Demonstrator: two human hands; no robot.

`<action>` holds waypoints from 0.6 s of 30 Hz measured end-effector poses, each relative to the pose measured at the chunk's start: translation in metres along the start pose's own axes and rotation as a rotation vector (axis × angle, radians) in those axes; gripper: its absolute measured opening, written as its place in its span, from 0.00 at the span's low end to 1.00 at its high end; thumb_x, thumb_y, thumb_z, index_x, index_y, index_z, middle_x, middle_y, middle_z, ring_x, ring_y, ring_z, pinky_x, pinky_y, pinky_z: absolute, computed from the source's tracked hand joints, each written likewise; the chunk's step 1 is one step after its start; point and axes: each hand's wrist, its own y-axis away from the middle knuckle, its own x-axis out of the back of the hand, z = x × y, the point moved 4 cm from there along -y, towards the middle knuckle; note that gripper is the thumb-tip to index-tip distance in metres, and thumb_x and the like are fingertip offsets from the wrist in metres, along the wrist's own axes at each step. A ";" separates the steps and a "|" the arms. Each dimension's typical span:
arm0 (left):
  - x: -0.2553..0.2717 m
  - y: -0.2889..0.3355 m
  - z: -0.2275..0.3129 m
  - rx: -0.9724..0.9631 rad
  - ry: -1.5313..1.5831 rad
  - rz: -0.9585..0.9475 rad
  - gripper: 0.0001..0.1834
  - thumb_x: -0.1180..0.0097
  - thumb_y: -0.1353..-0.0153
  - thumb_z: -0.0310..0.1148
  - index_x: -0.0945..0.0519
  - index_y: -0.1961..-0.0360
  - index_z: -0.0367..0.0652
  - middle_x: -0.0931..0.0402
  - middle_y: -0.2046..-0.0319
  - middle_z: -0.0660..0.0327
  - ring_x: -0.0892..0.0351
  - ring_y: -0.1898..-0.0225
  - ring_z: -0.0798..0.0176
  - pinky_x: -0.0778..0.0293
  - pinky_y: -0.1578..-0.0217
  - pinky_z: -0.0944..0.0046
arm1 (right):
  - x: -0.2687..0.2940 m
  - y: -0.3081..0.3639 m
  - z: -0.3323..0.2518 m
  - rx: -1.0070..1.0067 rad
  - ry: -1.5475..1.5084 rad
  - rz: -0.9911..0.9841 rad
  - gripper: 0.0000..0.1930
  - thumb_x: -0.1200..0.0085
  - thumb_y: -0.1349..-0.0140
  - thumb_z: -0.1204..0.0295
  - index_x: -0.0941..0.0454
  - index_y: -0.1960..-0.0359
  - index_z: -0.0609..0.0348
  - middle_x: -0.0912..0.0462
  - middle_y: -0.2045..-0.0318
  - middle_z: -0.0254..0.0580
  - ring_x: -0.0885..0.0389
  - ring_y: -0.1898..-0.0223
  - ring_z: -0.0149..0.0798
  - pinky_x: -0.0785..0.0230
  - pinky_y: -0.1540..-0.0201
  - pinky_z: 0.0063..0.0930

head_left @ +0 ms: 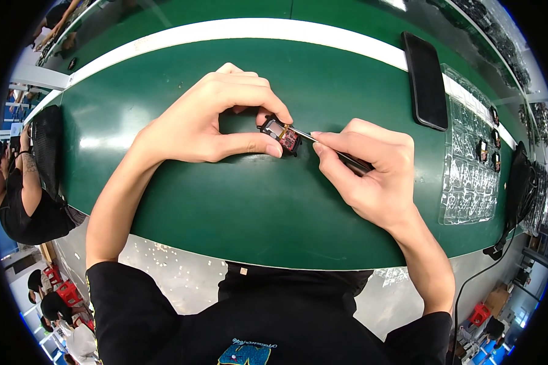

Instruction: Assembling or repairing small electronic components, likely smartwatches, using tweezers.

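Note:
Between thumb and fingertips, my left hand (216,115) grips a small black-framed electronic module (279,135) just above the green table. A silvery part, a yellowish strip and a reddish circuit area show on its upper face. My right hand (374,164) is closed round a pair of tweezers or a similar slim tool (353,163) with a dark handle. The tool's thin metal tip (301,133) reaches the module's right side; whether it touches cannot be made out.
At the right, a clear plastic tray (469,201) holds several small modules (483,152). A black phone (425,82) lies across the tray's upper left edge. A white strip (249,29) runs along the green table's (268,213) far side. Another person (24,194) sits at the left, by a black bag (44,149).

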 end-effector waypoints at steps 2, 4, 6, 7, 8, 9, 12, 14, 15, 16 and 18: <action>-0.001 0.001 -0.002 0.006 0.031 0.010 0.21 0.15 0.46 0.35 0.08 0.51 0.44 0.14 0.67 0.67 0.20 0.64 0.64 0.34 0.50 0.60 | 0.001 0.000 -0.002 0.002 0.002 0.000 0.07 0.30 0.41 0.83 0.08 0.61 0.67 0.19 0.78 0.40 0.21 0.80 0.35 0.33 0.77 0.31; -0.002 0.002 -0.003 0.004 0.036 0.019 0.22 0.15 0.46 0.35 0.08 0.51 0.44 0.14 0.67 0.67 0.20 0.64 0.64 0.34 0.51 0.60 | 0.000 0.000 -0.002 0.001 0.003 0.001 0.08 0.30 0.41 0.83 0.07 0.60 0.66 0.18 0.78 0.40 0.20 0.80 0.35 0.33 0.76 0.31; -0.002 0.002 -0.002 0.005 0.043 0.027 0.22 0.15 0.46 0.35 0.08 0.51 0.44 0.15 0.67 0.67 0.20 0.64 0.63 0.34 0.51 0.60 | 0.000 0.001 -0.002 -0.007 -0.003 0.005 0.07 0.30 0.41 0.83 0.08 0.60 0.66 0.18 0.77 0.41 0.20 0.80 0.35 0.32 0.76 0.31; -0.001 0.002 -0.002 0.013 0.033 0.030 0.22 0.15 0.47 0.35 0.08 0.51 0.44 0.15 0.67 0.66 0.20 0.64 0.63 0.34 0.51 0.60 | 0.000 0.001 -0.001 -0.004 0.000 0.007 0.07 0.30 0.41 0.83 0.08 0.60 0.66 0.18 0.77 0.41 0.20 0.80 0.35 0.32 0.76 0.31; -0.002 0.002 -0.002 0.022 0.024 0.032 0.22 0.15 0.47 0.35 0.08 0.51 0.44 0.15 0.67 0.66 0.20 0.64 0.64 0.34 0.51 0.61 | 0.001 0.002 -0.001 0.000 -0.003 0.020 0.07 0.30 0.40 0.83 0.08 0.60 0.66 0.18 0.77 0.41 0.20 0.80 0.35 0.32 0.76 0.31; -0.002 0.002 -0.002 0.022 0.022 0.032 0.22 0.15 0.47 0.35 0.08 0.51 0.44 0.15 0.67 0.66 0.20 0.64 0.64 0.34 0.51 0.61 | 0.001 0.002 -0.001 0.004 -0.008 0.033 0.07 0.30 0.40 0.83 0.08 0.60 0.66 0.18 0.77 0.40 0.21 0.80 0.35 0.32 0.76 0.31; -0.001 0.001 -0.003 0.018 0.028 0.035 0.22 0.15 0.47 0.36 0.08 0.51 0.44 0.15 0.67 0.66 0.20 0.64 0.64 0.34 0.52 0.61 | 0.001 0.001 -0.002 0.015 -0.010 0.038 0.08 0.30 0.40 0.83 0.07 0.59 0.66 0.18 0.77 0.40 0.21 0.80 0.35 0.33 0.76 0.31; -0.001 0.000 -0.003 0.028 0.020 0.023 0.23 0.15 0.47 0.36 0.08 0.50 0.44 0.15 0.67 0.65 0.20 0.64 0.63 0.34 0.52 0.61 | 0.001 0.001 -0.003 0.023 0.000 0.030 0.08 0.29 0.40 0.83 0.08 0.59 0.66 0.19 0.77 0.40 0.21 0.80 0.35 0.33 0.76 0.32; -0.001 0.001 -0.003 0.030 0.020 0.022 0.23 0.15 0.47 0.36 0.08 0.50 0.44 0.15 0.67 0.65 0.20 0.64 0.63 0.34 0.52 0.61 | 0.000 0.001 -0.003 0.032 0.006 0.022 0.08 0.29 0.40 0.83 0.08 0.59 0.66 0.19 0.77 0.41 0.22 0.80 0.36 0.33 0.76 0.32; 0.000 0.001 -0.003 0.031 0.019 0.025 0.23 0.15 0.47 0.36 0.08 0.50 0.44 0.15 0.67 0.65 0.20 0.64 0.63 0.34 0.52 0.60 | 0.000 0.001 -0.002 0.030 0.004 0.021 0.08 0.29 0.40 0.83 0.08 0.59 0.66 0.19 0.77 0.41 0.22 0.80 0.36 0.33 0.76 0.32; -0.001 0.001 -0.003 0.033 0.018 0.026 0.23 0.15 0.47 0.37 0.08 0.50 0.44 0.15 0.67 0.65 0.20 0.63 0.63 0.34 0.52 0.60 | -0.001 0.002 -0.001 0.052 0.009 0.014 0.08 0.30 0.40 0.84 0.08 0.59 0.65 0.20 0.77 0.41 0.23 0.80 0.37 0.34 0.77 0.33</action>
